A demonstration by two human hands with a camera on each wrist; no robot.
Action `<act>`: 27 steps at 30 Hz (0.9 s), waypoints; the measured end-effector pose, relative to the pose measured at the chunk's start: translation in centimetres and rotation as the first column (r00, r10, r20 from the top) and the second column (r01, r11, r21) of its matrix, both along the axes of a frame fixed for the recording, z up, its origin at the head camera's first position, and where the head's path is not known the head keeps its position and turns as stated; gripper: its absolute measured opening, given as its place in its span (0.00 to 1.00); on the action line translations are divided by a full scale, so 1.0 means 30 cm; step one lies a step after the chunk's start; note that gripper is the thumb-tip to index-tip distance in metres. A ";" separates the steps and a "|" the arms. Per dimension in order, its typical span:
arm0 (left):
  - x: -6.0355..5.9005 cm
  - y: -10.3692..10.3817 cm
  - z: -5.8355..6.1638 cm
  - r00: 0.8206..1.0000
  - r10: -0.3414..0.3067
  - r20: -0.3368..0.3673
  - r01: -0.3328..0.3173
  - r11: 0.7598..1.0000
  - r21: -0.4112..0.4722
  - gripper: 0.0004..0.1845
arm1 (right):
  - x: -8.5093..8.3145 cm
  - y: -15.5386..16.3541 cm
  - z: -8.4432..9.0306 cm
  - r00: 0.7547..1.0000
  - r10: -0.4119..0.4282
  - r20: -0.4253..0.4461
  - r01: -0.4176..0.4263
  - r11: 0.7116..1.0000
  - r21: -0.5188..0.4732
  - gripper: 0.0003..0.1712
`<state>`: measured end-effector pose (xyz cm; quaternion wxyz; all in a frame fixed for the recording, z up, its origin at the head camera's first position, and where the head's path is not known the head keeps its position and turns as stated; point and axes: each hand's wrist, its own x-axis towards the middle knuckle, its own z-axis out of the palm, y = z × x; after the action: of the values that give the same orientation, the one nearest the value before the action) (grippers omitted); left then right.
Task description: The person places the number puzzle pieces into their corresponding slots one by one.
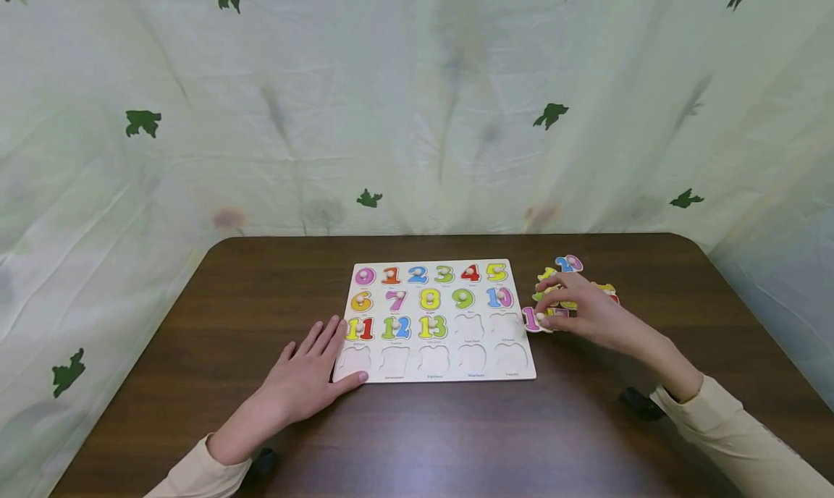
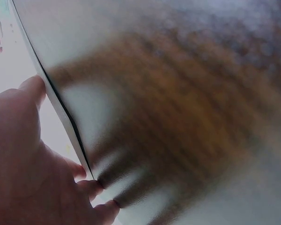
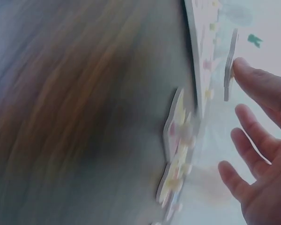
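A white number puzzle board (image 1: 404,371) lies on the table, with pieces 0 to 13 seated and the other recesses bare. My left hand (image 1: 306,382) rests at the board's left edge, fingers fairly straight; the left wrist view shows its fingertips along the board's edge (image 2: 68,119). Beyond the board's right side, my right hand (image 1: 596,313) pinches a number piece (image 1: 531,320) that shows a purple 1. In the right wrist view that piece (image 3: 230,70) is raised off the table, seen edge-on at the thumb. Its second digit is partly covered.
Several loose number pieces (image 1: 570,264) lie right of the board, partly under my right hand; some (image 3: 173,136) show in the right wrist view. The brown wooden table (image 1: 430,440) ends at the back against a pale curtain (image 1: 417,107) with green leaf shapes.
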<state>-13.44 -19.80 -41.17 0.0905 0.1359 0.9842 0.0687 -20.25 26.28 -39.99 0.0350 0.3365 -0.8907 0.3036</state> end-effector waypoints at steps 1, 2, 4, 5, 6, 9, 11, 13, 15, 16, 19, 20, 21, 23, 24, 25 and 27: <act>0.000 0.000 0.000 1.000 0.001 0.001 -0.001 1.000 0.001 0.54 | -0.001 -0.011 0.002 1.000 0.001 0.014 -0.001 1.000 -0.006 0.12; 0.000 0.000 0.000 1.000 0.002 0.004 -0.002 1.000 0.001 0.55 | -0.003 -0.022 0.004 1.000 0.005 0.022 -0.005 1.000 -0.009 0.11; -0.001 0.000 0.000 1.000 0.004 0.007 -0.004 1.000 -0.002 0.55 | -0.005 -0.044 0.007 0.999 0.008 0.033 -0.008 1.000 -0.014 0.10; -0.001 0.000 0.000 1.000 0.004 0.007 -0.004 1.000 -0.003 0.55 | -0.007 -0.055 0.008 0.999 0.011 0.034 -0.010 1.000 -0.014 0.10; -0.002 0.000 0.000 1.000 0.004 0.008 -0.004 1.000 -0.003 0.55 | -0.010 -0.066 0.008 0.999 0.015 0.032 -0.015 1.000 -0.014 0.10; -0.003 0.000 0.000 1.000 0.003 0.007 -0.003 1.000 -0.005 0.55 | -0.017 -0.099 0.009 1.000 0.027 0.015 -0.027 1.000 0.008 0.10; -0.003 -0.001 0.000 1.000 0.002 0.005 -0.002 1.000 -0.004 0.55 | -0.023 -0.122 0.008 0.999 0.050 -0.003 -0.050 0.999 0.015 0.11; -0.002 -0.002 -0.001 1.000 0.001 0.004 -0.001 1.000 -0.002 0.54 | -0.027 -0.146 0.007 0.998 0.062 -0.007 -0.062 0.998 0.028 0.11; -0.002 -0.003 -0.003 1.000 0.001 0.005 -0.001 1.000 0.000 0.54 | -0.031 -0.170 0.003 0.997 0.082 -0.015 -0.081 0.996 0.030 0.11; -0.002 -0.003 -0.004 1.000 0.000 0.004 0.000 1.000 0.000 0.54 | -0.033 -0.181 0.003 0.996 0.087 -0.020 -0.087 0.996 0.030 0.11; -0.002 -0.002 -0.004 1.000 0.000 0.007 0.000 1.000 0.002 0.54 | -0.037 -0.215 0.001 0.995 0.092 -0.026 -0.091 0.995 0.036 0.10; -0.002 -0.002 -0.003 1.000 0.000 0.007 0.000 1.000 0.001 0.54 | -0.038 -0.226 0.001 0.995 0.095 -0.031 -0.093 0.995 0.037 0.10; -0.002 -0.002 -0.003 1.000 0.000 0.006 0.000 1.000 0.000 0.54 | -0.040 -0.236 0.000 0.995 0.094 -0.033 -0.093 0.995 0.040 0.09; -0.002 -0.001 -0.001 1.000 -0.001 0.005 0.001 1.000 0.001 0.54 | -0.043 -0.258 -0.001 0.995 0.093 -0.038 -0.091 0.994 0.052 0.09; -0.002 -0.001 0.000 1.000 -0.001 0.004 0.001 1.000 0.002 0.54 | -0.045 -0.269 -0.001 0.995 0.092 -0.037 -0.090 0.994 0.060 0.08; -0.001 0.000 0.000 1.000 -0.001 0.004 0.001 1.000 0.003 0.54 | -0.046 -0.279 -0.001 0.995 0.093 -0.034 -0.090 0.994 0.068 0.08; -0.001 0.000 0.001 1.000 -0.001 0.004 0.001 1.000 0.003 0.54 | -0.051 -0.297 -0.005 0.994 0.104 -0.032 -0.101 0.992 0.081 0.07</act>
<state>-13.47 -19.81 -41.15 0.0922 0.1365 0.9838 0.0705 -21.78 17.37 -40.13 0.0221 0.3883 -0.8829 0.2632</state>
